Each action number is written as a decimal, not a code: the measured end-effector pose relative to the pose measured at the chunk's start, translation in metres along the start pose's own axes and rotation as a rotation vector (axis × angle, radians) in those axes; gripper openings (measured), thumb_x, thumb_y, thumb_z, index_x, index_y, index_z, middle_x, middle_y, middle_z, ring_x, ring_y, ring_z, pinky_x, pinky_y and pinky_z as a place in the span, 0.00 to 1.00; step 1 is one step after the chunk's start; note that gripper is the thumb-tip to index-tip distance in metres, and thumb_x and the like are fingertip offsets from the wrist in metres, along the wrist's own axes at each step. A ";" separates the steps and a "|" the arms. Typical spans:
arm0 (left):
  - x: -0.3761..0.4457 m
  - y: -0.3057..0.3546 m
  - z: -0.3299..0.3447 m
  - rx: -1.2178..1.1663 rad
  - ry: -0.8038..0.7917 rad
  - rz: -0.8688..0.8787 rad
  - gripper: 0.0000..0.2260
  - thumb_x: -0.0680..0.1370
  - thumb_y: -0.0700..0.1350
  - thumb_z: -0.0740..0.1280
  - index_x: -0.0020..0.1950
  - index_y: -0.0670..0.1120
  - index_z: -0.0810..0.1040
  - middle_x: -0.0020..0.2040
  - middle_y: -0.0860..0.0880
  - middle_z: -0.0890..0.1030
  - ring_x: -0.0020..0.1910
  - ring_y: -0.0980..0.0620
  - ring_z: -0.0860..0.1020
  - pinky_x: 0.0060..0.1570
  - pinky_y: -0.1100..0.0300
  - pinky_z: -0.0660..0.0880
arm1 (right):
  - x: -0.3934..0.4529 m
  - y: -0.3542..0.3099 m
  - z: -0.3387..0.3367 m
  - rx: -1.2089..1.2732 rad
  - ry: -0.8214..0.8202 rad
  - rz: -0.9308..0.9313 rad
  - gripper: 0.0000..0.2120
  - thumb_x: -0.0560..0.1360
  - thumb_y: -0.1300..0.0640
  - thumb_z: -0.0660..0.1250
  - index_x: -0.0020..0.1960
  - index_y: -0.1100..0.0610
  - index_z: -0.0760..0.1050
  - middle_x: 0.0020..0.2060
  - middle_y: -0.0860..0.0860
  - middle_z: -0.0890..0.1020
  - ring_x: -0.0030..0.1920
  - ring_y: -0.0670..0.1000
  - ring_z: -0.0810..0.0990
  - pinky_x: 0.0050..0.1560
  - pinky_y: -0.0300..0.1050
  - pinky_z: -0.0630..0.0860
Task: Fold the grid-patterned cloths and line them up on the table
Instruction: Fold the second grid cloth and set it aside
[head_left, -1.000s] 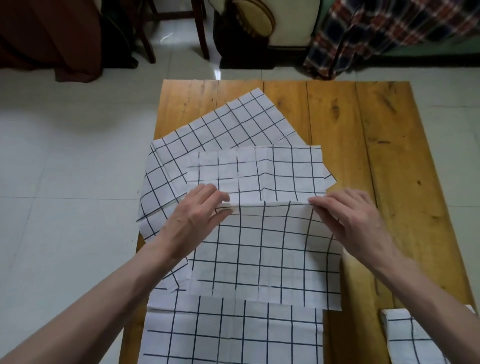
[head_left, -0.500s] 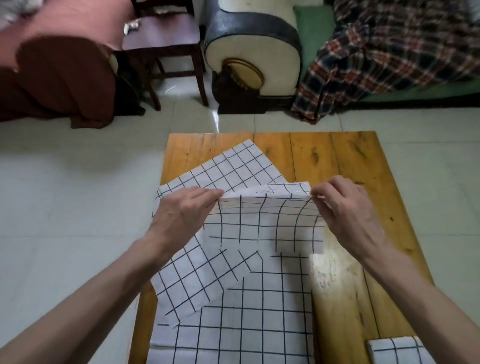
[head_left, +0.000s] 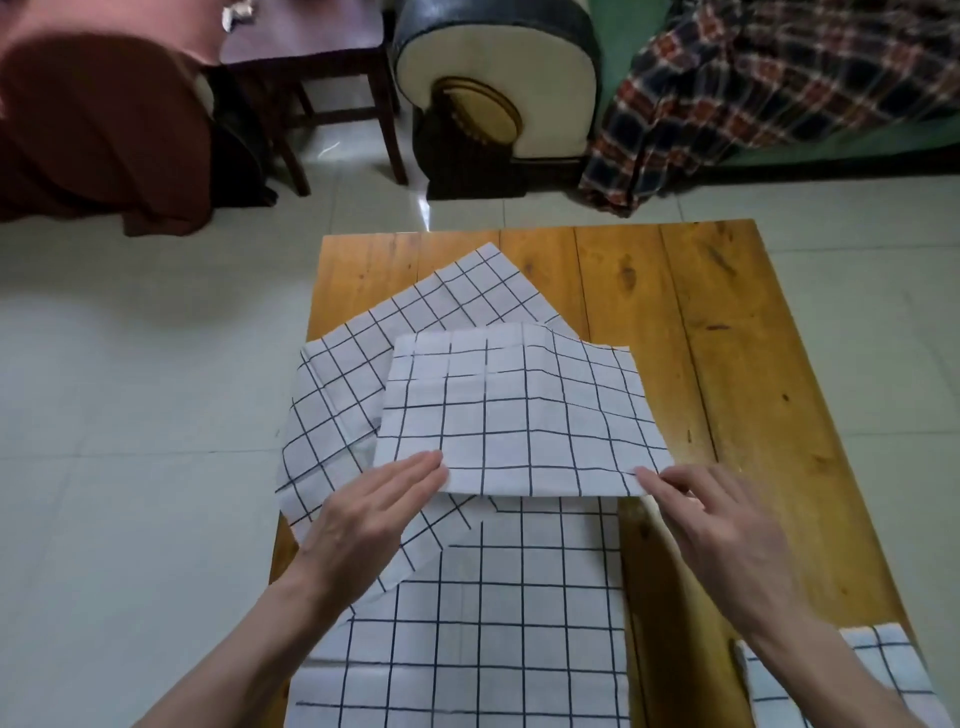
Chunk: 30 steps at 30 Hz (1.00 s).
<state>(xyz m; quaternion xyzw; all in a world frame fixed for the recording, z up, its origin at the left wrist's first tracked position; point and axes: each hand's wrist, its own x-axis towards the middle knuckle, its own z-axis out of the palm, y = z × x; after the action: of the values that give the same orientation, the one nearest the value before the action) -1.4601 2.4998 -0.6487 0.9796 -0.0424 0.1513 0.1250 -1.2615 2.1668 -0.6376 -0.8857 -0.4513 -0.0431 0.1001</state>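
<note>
**Hands at the near corners of the folded cloth**

Nearest you, at 6 o'clock, a flat white cloth with a wide black grid lies spread over the near part of the orange-brown plank table. At 4 o'clock, a small folded white grid-patterned cloth sits at the table's near right corner, partly hidden behind your right forearm.

Your left hand lies with fingers straight and together, fingertips touching the near left corner of the folded white black-grid cloth. Your right hand reaches to the near right corner, its fingers extended and loosely spread; you cannot tell from here whether thumb and fingers pinch the edge or only press on it. That folded cloth lies at the centre of the table, its near edge overlapping the flat cloth.

Under it, toward 11 o'clock, a third white grid cloth lying at an angle hangs over the table's left edge.

Beyond the table, on the pale tiled floor, stand a dark wooden chair at 11 o'clock and a cream-and-black sofa arm at 12, with a red-and-navy plaid blanket at 1 o'clock.
</note>
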 end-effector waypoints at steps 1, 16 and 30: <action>-0.009 0.003 0.008 -0.007 -0.030 -0.015 0.28 0.87 0.36 0.42 0.66 0.38 0.83 0.66 0.42 0.82 0.66 0.45 0.81 0.62 0.49 0.81 | -0.007 0.000 0.007 0.001 -0.029 0.013 0.33 0.61 0.70 0.84 0.65 0.60 0.83 0.50 0.57 0.84 0.48 0.58 0.82 0.43 0.51 0.81; -0.050 0.028 0.024 -0.002 -0.251 -0.142 0.31 0.61 0.26 0.80 0.64 0.39 0.84 0.63 0.41 0.84 0.62 0.43 0.84 0.63 0.50 0.79 | -0.065 -0.009 0.056 0.017 -0.093 0.187 0.30 0.62 0.72 0.82 0.64 0.61 0.83 0.53 0.60 0.82 0.49 0.62 0.81 0.44 0.58 0.81; -0.092 0.049 0.042 0.070 -0.303 -0.192 0.16 0.78 0.39 0.72 0.66 0.42 0.82 0.68 0.42 0.81 0.71 0.43 0.78 0.73 0.46 0.72 | -0.092 -0.042 0.053 0.071 -0.116 0.349 0.26 0.70 0.65 0.79 0.67 0.57 0.81 0.59 0.55 0.81 0.59 0.58 0.79 0.59 0.60 0.77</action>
<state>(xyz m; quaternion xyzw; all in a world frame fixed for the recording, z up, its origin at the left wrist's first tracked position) -1.5417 2.4453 -0.7047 0.9945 0.0382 -0.0095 0.0968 -1.3500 2.1295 -0.6985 -0.9475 -0.2970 0.0418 0.1109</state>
